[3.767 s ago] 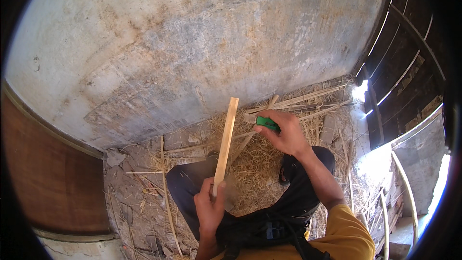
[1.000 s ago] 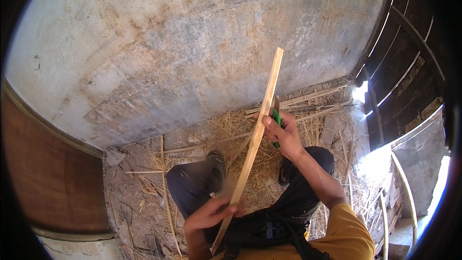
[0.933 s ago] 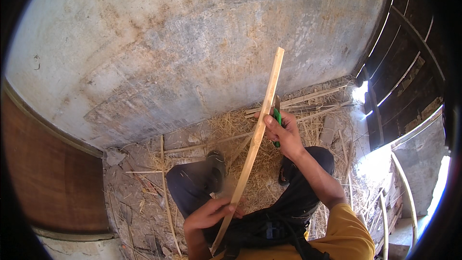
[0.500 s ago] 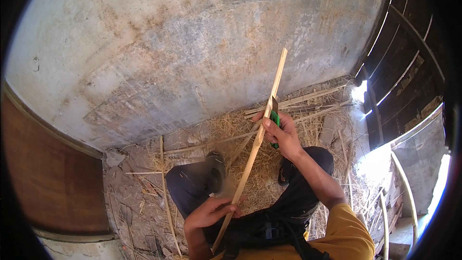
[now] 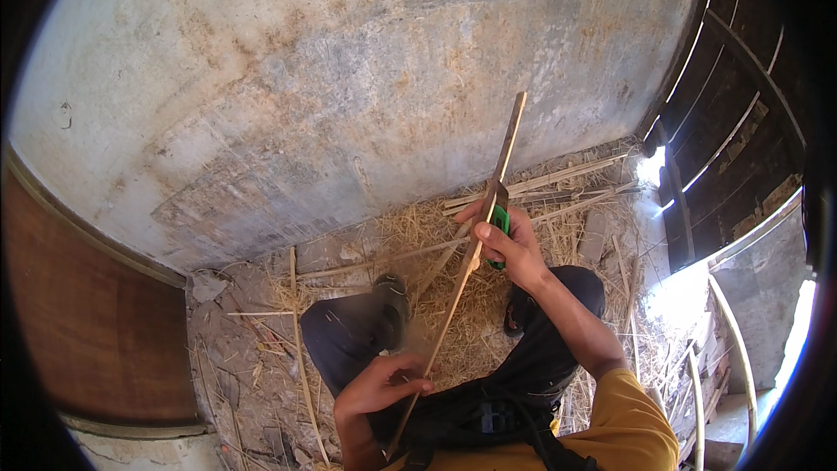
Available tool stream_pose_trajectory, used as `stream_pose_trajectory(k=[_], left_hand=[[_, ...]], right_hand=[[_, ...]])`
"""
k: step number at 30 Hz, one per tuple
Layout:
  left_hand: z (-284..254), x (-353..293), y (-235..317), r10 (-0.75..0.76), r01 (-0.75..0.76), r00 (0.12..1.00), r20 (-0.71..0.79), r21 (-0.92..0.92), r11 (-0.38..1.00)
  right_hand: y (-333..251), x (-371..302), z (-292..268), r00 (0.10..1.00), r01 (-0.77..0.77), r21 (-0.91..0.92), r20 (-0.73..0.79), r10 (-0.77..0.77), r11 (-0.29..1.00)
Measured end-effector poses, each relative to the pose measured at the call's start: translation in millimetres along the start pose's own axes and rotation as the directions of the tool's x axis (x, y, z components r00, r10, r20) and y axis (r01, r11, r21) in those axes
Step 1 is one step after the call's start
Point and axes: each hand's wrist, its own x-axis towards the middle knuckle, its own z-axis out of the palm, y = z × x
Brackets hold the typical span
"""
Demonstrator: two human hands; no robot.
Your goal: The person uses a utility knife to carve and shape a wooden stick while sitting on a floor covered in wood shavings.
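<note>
A long, thin bamboo strip (image 5: 453, 303) slants up from my lap, its far tip in front of the wall. My left hand (image 5: 377, 385) pinches it near the lower end, thumb and fingers closed. Higher up, my right hand (image 5: 514, 249) is wrapped round a green-handled knife (image 5: 500, 222), with the thumb pressed against the strip. The dark blade lies against the strip just above the thumb; its cutting edge is hard to make out. A small raised bit shows on the strip below my right hand.
A stained plaster wall (image 5: 349, 96) rises ahead. Straw-like shavings (image 5: 453, 349) and loose strips (image 5: 558, 179) cover the floor between and beyond my legs. To the left is a brown wooden panel (image 5: 96, 314); dark slats (image 5: 741, 105) and curved poles (image 5: 737, 340) stand at the right.
The bamboo strip has rolled about its length, so a narrower, darker side now shows. Both hands stay almost in place, with the knife still at the strip.
</note>
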Motion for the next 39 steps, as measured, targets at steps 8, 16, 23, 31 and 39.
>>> stream_pose_trajectory(k=[8,16,23,31,39], left_hand=[[4,1,4,0.016,-0.015,1.0,-0.023,0.027,1.0],[18,20,29,0.105,-0.108,0.993,-0.055,-0.059,0.992],[36,41,47,0.115,-0.148,0.979,-0.171,-0.196,0.969],[36,62,67,0.056,-0.112,0.98,-0.189,-0.3,0.947],[41,60,74,-0.162,0.005,0.932,-0.324,-0.434,0.901]], right_hand=[[0,0,0,1.0,-0.001,0.021,0.018,0.0,1.0],[6,-1,3,0.999,-0.021,0.021,0.031,0.021,1.0],[5,-3,2,0.994,-0.04,0.054,0.104,0.034,0.998],[8,-6,-1,0.975,-0.059,-0.04,0.214,0.066,0.997],[4,-6,4,0.949,0.284,-0.194,0.197,-0.246,0.939]])
